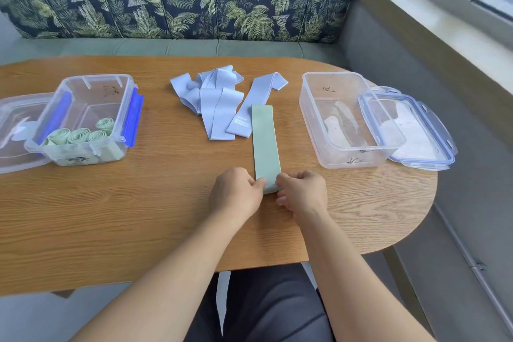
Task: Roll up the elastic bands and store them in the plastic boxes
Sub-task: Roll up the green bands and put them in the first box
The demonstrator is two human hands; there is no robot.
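A green elastic band [265,141] lies flat and straight on the wooden table [138,203], running away from me. My left hand [236,193] and my right hand [302,191] pinch its near end from either side, where the end is curled over. Behind it sits a loose pile of pale blue bands [216,100]. The left plastic box [86,119] with blue clips holds several rolled green bands [80,134]. The right plastic box [344,119] holds no bands.
A clear lid [16,130] lies left of the left box. Another lid [410,130] with grey-blue rim leans against the right box. The table's rounded edge is at the right; a leaf-print sofa back and a window ledge lie beyond.
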